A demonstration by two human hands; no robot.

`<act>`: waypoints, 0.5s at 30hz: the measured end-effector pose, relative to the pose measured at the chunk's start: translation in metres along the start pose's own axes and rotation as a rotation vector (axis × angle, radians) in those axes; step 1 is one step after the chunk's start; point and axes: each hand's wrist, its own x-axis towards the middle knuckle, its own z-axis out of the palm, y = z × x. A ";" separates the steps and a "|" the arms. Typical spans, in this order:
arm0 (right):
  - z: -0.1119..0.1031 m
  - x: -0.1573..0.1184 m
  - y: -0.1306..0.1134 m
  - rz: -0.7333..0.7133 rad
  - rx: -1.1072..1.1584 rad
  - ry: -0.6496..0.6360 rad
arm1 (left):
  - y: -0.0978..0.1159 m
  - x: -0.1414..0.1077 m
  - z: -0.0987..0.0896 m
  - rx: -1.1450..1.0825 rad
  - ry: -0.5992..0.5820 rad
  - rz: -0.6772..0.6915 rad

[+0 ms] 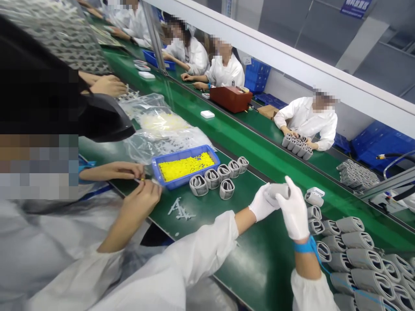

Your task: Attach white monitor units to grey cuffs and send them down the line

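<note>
A rolled grey cuff [278,190] is held up over the green worktable between my two white-gloved hands. My left hand [262,203] grips its left end with the fingers wrapped round it. On the other end, my right hand [294,209] has its thumb and fingers closed, with a blue band round the wrist. To the left of my hands stand several rolled cuffs [227,188] in a short row. Many more rolled cuffs [358,239] lie stacked at the right, close to my right forearm.
A blue tray [157,172] of small yellow parts and some loose pale plastic pieces [180,211] lie further left. There a co-worker's hands [139,198] handle a small part. Behind the table runs a green conveyor [259,151]. A white device [315,192] sits by the stack.
</note>
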 end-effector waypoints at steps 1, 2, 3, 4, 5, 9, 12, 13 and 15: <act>-0.011 -0.007 0.013 -0.003 0.040 -0.016 | 0.002 -0.001 0.003 -0.023 -0.002 0.011; -0.019 -0.014 0.028 -0.003 0.056 -0.028 | 0.003 -0.002 0.007 -0.044 -0.003 0.015; -0.024 -0.021 0.043 -0.001 0.068 -0.036 | 0.004 -0.003 0.010 -0.059 -0.003 0.012; -0.026 -0.027 0.059 -0.005 0.092 -0.037 | 0.004 -0.004 0.013 -0.063 0.000 0.003; -0.026 -0.031 0.073 -0.017 0.128 -0.038 | 0.003 -0.005 0.015 -0.055 0.010 -0.009; -0.010 -0.047 0.103 0.040 0.253 -0.034 | -0.002 -0.007 0.016 0.023 0.095 -0.063; 0.004 -0.059 0.100 0.164 0.332 -0.031 | -0.006 -0.008 0.015 0.105 0.166 -0.105; 0.008 -0.062 0.096 0.202 0.365 -0.019 | -0.007 -0.008 0.014 0.127 0.182 -0.106; 0.014 -0.067 0.091 0.295 0.420 0.028 | -0.009 -0.009 0.014 0.150 0.184 -0.094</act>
